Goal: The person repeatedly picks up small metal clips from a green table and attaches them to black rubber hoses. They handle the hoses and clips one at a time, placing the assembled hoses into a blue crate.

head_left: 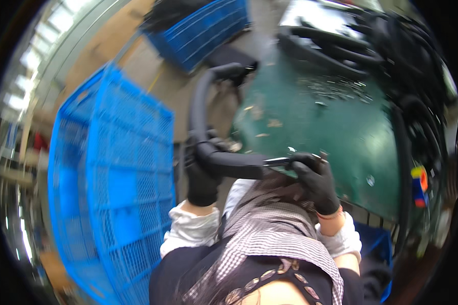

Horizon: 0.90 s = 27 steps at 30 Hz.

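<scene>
Curved black tube (197, 114) sits in the gloved left hand (202, 178), whose fingers clamp round its lower bend; the gloved right hand (315, 180) closes its fingertips on a slender shiny piece (276, 162) at the tube's near end, before the checked garment (277, 234); beyond lie small shiny pieces (336, 90) on a green table (320, 129); leftward stands a blue mesh crate (130, 168)

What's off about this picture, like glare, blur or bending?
Head view: bright patches at the left edge wash out; head view: small shiny pieces on the green table smear with blur; head view: the blue crate bows with lens distortion.
</scene>
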### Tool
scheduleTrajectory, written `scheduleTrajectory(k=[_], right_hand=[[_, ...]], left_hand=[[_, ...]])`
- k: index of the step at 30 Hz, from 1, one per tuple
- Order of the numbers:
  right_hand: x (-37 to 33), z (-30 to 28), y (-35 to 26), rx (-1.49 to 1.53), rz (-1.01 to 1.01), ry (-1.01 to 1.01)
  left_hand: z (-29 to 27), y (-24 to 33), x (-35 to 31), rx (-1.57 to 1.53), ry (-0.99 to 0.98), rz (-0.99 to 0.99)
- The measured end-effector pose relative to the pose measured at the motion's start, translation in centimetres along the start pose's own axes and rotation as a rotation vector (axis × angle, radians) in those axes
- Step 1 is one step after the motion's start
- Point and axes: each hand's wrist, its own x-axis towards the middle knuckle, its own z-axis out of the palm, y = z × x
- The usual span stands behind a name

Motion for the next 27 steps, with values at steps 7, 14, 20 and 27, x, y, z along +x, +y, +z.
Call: scheduleTrajectory(k=[7, 14, 20, 27], right_hand=[[-0.2, 4.0, 5.1, -0.153, 0.021, -0.100], [0.2, 5.6, 5.0, -0.275, 0.068, -0.156], [0.7, 5.2, 8.4, -0.452, 0.055, -0.231], [0.9, 5.7, 9.8, -0.550, -0.094, -0.326]], left_hand=[[-6.0, 1.8, -6.5, -0.096, 0.205, 0.058], [-11.6, 0.5, -12.3, 0.072, 0.367, -0.038], [-18.8, 2.4, -14.3, 1.963, 0.228, 0.069], [-8.2, 1.2, -9.1, 1.664, -0.551, -0.307]])
